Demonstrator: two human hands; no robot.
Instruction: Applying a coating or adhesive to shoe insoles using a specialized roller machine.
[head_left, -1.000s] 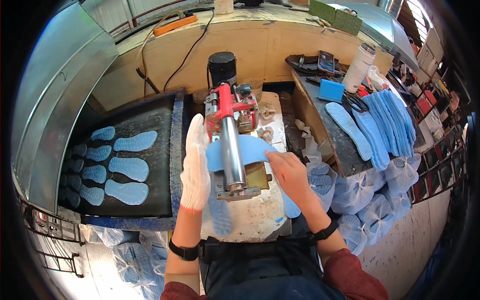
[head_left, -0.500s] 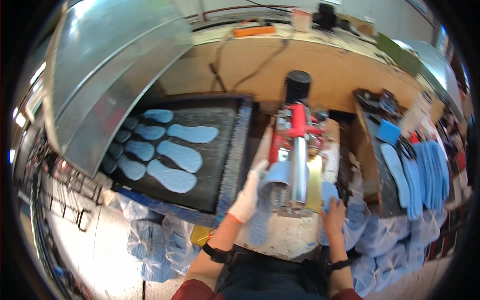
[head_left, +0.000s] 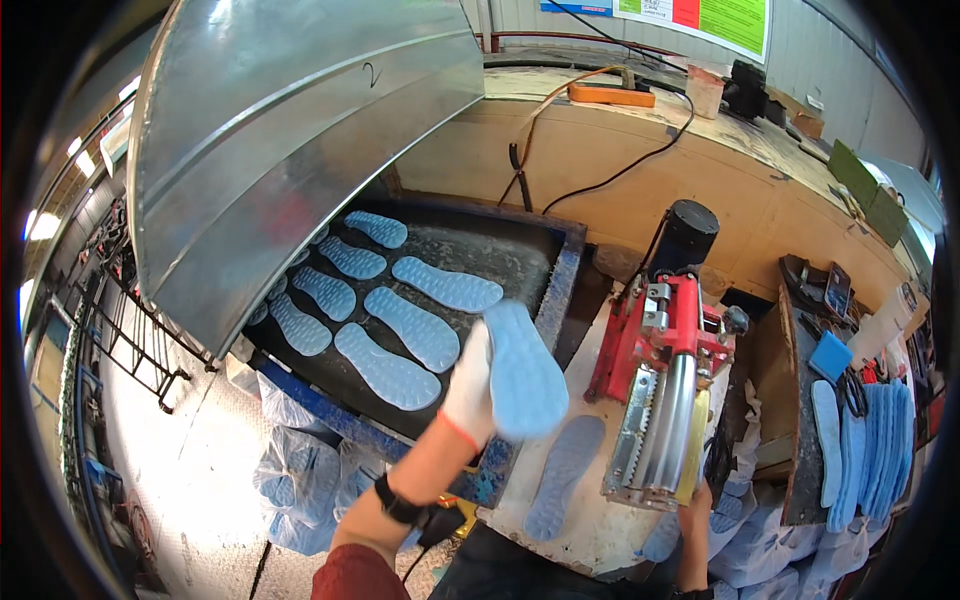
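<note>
My left hand (head_left: 470,388), in a white glove with an orange cuff, grips a light-blue dimpled insole (head_left: 528,370) and holds it up by the right edge of a black tray (head_left: 525,245). Several similar insoles (head_left: 388,366) lie in that tray. A darker blue insole (head_left: 565,478) lies flat on the white worktop beside a red roller machine (head_left: 672,380) with a shiny metal roller. My bare right hand (head_left: 694,515) is low at the machine's near right corner, fingers partly hidden behind it. Another blue insole (head_left: 660,538) shows just left of that hand.
A tilted sheet-metal hood (head_left: 310,130) overhangs the tray's far left. At the right, a side shelf (head_left: 800,430) carries a row of blue insoles (head_left: 880,440) and a blue box (head_left: 830,356). Clear bags of insoles (head_left: 300,470) stand low at the left. An orange power strip (head_left: 612,95) sits on the back ledge.
My left hand has moved from beside the roller toward the tray, lifting the insole. My right hand is lower in the picture, near the machine's front corner. The view has shifted left.
</note>
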